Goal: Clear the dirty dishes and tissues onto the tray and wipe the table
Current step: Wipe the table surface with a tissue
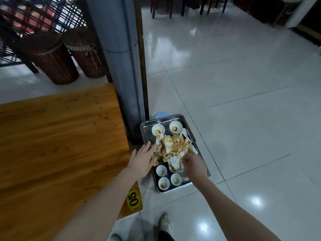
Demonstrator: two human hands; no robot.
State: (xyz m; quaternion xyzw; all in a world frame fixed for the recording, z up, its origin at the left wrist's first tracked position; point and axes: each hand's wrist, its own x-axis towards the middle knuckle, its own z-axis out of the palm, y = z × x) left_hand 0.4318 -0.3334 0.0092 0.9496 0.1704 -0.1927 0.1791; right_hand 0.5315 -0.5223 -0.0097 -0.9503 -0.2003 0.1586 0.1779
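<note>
- Two bare arms reach in from six o'clock, over a shoe [164, 221] planted on the pale tiled floor [243, 101].
- Nearest corner of the wooden worktop [52, 145] carries a yellow "05" sticker [132, 200].
- Four small white cups [163, 183] sit at the near end of the metal tray [197, 144], which is just off the worktop's three o'clock edge.
- Left hand [142, 160] is spread flat, fingers open, tips touching the nine o'clock side of the stained tissues [173, 146] heaped mid-tray.
- Right hand [193, 163] is curled at the heap's five o'clock side, its grip pinched on a white tissue.
- Two white bowls [175, 126] with brown dregs stand at the tray's twelve o'clock end; a white spoon [185, 134] lies beside them.
- A blue object [159, 116] peeks out beyond the tray.
- A grey pillar [118, 49] rises past that, with two woven baskets [57, 63] at ten o'clock.
</note>
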